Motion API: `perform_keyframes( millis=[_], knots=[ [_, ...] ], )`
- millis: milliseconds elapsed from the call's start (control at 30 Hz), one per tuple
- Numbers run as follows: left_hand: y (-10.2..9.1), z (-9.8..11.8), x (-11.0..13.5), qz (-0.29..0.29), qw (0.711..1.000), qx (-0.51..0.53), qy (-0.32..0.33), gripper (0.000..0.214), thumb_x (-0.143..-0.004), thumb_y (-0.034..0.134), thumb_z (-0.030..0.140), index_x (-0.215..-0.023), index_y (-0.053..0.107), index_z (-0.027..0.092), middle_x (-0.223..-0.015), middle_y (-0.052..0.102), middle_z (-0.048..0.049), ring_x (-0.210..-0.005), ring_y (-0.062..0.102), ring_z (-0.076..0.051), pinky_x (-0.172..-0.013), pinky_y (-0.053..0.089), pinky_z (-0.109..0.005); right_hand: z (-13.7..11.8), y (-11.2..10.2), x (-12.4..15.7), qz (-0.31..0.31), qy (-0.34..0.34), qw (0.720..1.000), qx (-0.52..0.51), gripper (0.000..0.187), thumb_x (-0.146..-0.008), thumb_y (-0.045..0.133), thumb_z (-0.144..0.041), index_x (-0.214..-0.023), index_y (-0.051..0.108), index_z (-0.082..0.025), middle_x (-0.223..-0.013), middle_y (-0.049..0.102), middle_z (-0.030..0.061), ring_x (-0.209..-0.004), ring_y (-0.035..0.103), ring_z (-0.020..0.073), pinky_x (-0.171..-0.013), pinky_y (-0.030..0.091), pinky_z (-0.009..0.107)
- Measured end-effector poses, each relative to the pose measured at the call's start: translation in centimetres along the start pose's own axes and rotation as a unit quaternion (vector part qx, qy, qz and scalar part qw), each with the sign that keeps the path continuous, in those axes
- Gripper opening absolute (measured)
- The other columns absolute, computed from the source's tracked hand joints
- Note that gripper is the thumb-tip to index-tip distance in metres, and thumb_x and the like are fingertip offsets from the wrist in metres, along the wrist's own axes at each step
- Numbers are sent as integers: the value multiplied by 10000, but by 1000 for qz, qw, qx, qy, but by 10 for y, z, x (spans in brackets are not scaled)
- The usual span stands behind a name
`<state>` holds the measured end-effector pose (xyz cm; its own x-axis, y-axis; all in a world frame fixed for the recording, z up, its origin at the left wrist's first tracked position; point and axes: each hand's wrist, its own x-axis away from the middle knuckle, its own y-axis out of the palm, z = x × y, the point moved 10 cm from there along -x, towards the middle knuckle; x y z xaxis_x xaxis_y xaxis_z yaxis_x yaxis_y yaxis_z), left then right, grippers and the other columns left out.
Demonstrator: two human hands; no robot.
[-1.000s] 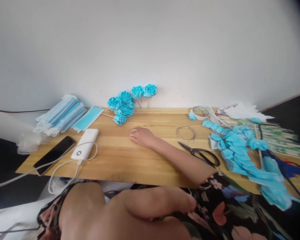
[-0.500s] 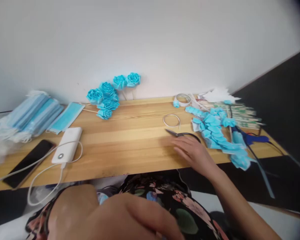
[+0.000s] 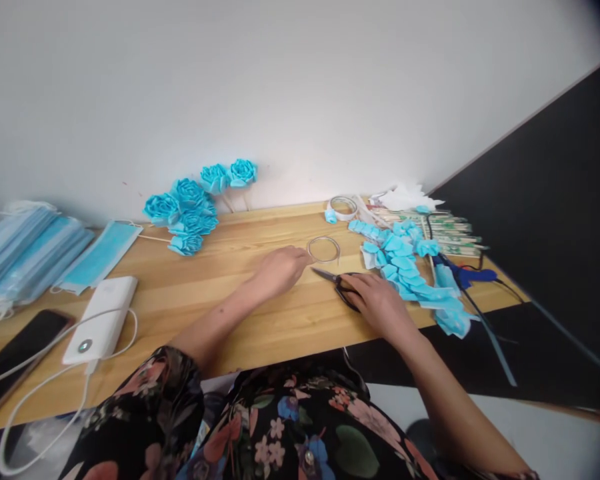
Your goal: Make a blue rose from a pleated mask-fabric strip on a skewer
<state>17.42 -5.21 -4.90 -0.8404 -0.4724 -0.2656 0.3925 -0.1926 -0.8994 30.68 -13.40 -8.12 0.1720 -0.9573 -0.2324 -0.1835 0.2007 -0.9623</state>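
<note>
My left hand (image 3: 282, 270) reaches over the middle of the table, its fingers drawn together in a pinch at the left edge of a thin coil of wire (image 3: 324, 261). Around the black handles of a pair of scissors (image 3: 336, 280), the fingers of my right hand (image 3: 377, 303) are curled. The scissors lie near the tabletop, their closed blades pointing left just below the coil. Right beside my right hand is a heap of light-blue petals (image 3: 410, 267) that look cut from mask material.
Blue rose-like flowers on sticks (image 3: 190, 207) rest against the wall. At left are stacked face masks (image 3: 35, 247), a single mask (image 3: 100, 257), a white power bank (image 3: 103, 320) with a cable and a phone (image 3: 27, 353). A tape roll (image 3: 344, 208), wrapped sticks (image 3: 455, 233) and a blue glue gun (image 3: 475, 275) are at right.
My left hand has moved from low near my body forward to the wire coil. My right hand has closed around the scissors' handles. The view has shifted somewhat to the right.
</note>
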Motion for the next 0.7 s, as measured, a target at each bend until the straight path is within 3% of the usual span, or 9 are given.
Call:
perform_keyframes(
  millis=[167, 267, 400, 500, 600, 700],
  knots=[
    [37, -24, -34, -41, 999, -6, -25, 289, -947, 441, 168, -1062, 706, 175, -1121, 695, -99, -1033, 618, -229, -897, 480, -342, -35, 4, 0, -4, -27, 998, -61, 308, -927, 577, -197, -1229, 636, -179, -1099, 714, 110, -991, 664, 263, -848, 567, 398],
    [45, -31, -43, -51, 997, 2, -53, 202, -912, 508, 189, -924, 710, 173, -1021, 683, -90, -944, 615, -226, -814, 473, -324, -35, -1, -5, -5, -26, 994, -102, 284, -965, 530, -240, -1229, 628, -207, -1120, 717, 92, -996, 671, 242, -845, 573, 380],
    [41, -38, -38, -28, 995, 61, -75, 203, -926, 482, 176, -846, 668, 164, -915, 662, -71, -879, 599, -208, -773, 449, -307, 1, -28, -22, 43, -37, 996, -74, 274, -982, 483, -239, -1198, 650, -209, -1123, 713, 99, -1038, 652, 258, -895, 560, 416],
    [29, -34, -29, -4, 984, 172, -53, 180, -950, 493, 214, -858, 641, 170, -898, 664, -51, -858, 606, -180, -779, 447, -282, 24, -40, -38, 34, -68, 995, -63, 364, -972, 481, -194, -1318, 589, -226, -1242, 668, 103, -1150, 606, 263, -980, 526, 447],
    [20, -30, -19, -4, 965, 258, -40, 181, -967, 511, 274, -878, 633, 174, -911, 674, -46, -862, 621, -164, -803, 452, -268, 25, -46, -52, 21, -119, 988, -92, 421, -964, 515, -214, -1383, 541, -235, -1357, 609, 111, -1277, 539, 263, -1065, 468, 471],
    [17, -29, -11, -9, 956, 291, -48, 189, -964, 529, 296, -878, 635, 165, -926, 684, -55, -878, 634, -166, -820, 458, -270, 10, -45, -61, 1, -172, 973, -155, 335, -969, 541, -280, -1292, 619, -241, -1375, 610, 97, -1305, 532, 252, -1081, 448, 455]
  ],
)
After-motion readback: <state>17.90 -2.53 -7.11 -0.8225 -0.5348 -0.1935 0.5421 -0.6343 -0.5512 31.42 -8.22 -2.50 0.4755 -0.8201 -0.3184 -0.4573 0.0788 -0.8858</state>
